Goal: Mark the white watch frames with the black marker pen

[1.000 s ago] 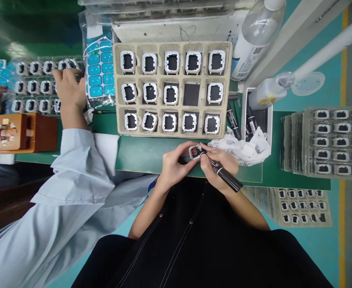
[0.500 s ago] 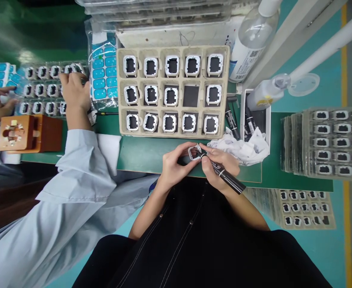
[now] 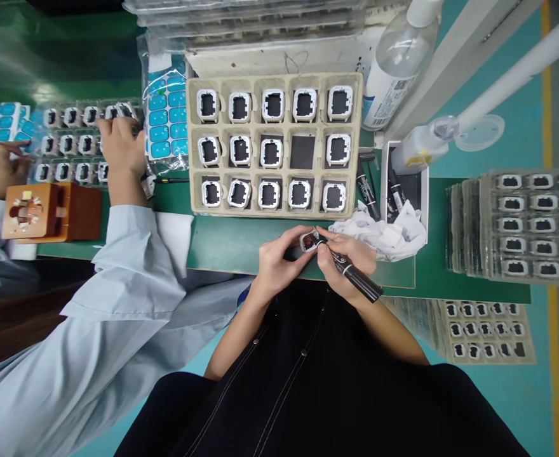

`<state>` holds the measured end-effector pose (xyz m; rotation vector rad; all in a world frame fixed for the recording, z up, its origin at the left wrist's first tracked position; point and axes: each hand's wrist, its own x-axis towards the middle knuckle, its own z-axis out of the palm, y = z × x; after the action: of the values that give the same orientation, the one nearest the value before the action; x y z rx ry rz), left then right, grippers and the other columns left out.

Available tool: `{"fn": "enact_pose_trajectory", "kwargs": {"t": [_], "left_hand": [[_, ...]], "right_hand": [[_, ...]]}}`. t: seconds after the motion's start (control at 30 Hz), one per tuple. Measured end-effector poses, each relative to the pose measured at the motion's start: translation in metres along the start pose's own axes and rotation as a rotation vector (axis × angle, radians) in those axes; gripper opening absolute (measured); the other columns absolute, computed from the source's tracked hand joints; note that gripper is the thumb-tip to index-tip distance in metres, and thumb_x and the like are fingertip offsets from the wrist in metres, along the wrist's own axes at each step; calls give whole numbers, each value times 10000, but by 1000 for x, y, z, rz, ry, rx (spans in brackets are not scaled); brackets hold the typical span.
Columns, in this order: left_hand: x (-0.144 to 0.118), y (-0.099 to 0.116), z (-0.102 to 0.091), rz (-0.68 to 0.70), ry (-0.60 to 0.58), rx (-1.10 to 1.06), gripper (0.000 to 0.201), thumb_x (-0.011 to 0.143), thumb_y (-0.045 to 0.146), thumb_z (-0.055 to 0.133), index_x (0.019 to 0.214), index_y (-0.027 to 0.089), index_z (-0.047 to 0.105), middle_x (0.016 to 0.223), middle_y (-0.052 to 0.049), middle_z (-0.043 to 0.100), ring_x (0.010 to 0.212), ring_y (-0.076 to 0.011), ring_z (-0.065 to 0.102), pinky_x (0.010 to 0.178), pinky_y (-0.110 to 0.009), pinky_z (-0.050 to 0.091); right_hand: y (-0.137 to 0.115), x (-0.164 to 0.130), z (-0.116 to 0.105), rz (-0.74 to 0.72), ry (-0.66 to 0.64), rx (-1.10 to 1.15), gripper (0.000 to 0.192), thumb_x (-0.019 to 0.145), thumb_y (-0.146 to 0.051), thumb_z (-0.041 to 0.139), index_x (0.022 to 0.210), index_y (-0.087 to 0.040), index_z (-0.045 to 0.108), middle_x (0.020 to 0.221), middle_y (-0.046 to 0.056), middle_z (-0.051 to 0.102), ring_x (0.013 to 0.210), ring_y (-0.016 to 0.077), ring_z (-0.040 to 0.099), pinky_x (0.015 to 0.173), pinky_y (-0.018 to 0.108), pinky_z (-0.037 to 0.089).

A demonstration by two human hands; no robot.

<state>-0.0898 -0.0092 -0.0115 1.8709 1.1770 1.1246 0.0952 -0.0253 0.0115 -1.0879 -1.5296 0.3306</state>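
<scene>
We found little changed: left hand [image 3: 277, 263] still pinched the watch frame [image 3: 309, 240], right hand [image 3: 343, 260] gripping the marker [image 3: 356, 279], tip at the frame.

The marker [image 3: 353, 277] tip is hidden behind the right hand's fingers [image 3: 330, 251]. The left hand [image 3: 279, 260] covers part of the small white frame [image 3: 309, 240]. The clear bottle [image 3: 394, 60] is cut off by the top edge. Its label print is too small to read.
</scene>
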Motion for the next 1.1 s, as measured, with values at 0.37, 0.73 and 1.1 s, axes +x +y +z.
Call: {"fn": "enact_pose_trajectory", "kwargs": {"t": [0.37,0.73,1.1], "left_hand": [[4,8,-3,42,33,-26,533,1016,457,974,1457,226,786,1081,-37,897,874,-178,870,891,-285,734],[131,18,-57,327,51,482,647,1109,740,733,1564,281,746,1161,-96,700,1050,-278,719,982,-430,633],[211,21,-35,432,-325,679,430,1106,447,830,1466,214,816,1361,-178,720,1335,-417,674,1187,-640,602]], "right_hand": [[4,-6,0,-50,193,135,109,1102,-182,745,1105,-277,692,770,-54,668,649,215,772,891,541,843],[15,-19,1,-23,328,146,143,1118,-263,756,1199,-306,646,739,-90,619,519,179,600,742,530,808],[12,-15,0,-46,329,139,133,1083,-193,774,1139,-262,675,731,-77,657,576,202,711,704,456,773]]}}
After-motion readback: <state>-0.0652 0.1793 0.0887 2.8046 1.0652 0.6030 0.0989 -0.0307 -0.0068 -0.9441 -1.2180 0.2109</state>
